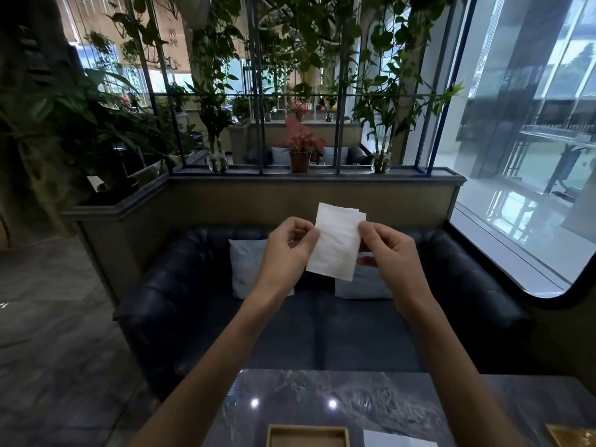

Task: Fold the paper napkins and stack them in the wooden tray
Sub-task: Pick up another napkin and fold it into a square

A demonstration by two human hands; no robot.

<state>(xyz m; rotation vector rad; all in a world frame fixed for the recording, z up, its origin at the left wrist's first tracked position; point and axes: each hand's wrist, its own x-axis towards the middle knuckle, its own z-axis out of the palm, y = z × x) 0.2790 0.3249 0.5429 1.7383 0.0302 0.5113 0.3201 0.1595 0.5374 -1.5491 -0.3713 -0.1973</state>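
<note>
Pinching folded napkin (335, 241), both hands' grip.

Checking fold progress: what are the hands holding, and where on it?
A folded white napkin, pinched at its side edges: left hand left edge, right hand right edge.

**Soft paper over polished stone**

The folded napkin (335, 241) is white paper, matt and faintly embossed, with its layers showing at the upper corner. The table (322, 401) has a dark grey marble-look top, veined and glossy enough to mirror two ceiling lights. The tray (308, 430) at the near edge is pale wood with a matt, smooth rim. Beside it lies a flat white napkin sheet (396, 440), also matt. The sofa (180, 279) behind looks like dark tufted leather with a dull sheen; its cushions (246, 269) are grey cloth.
</note>
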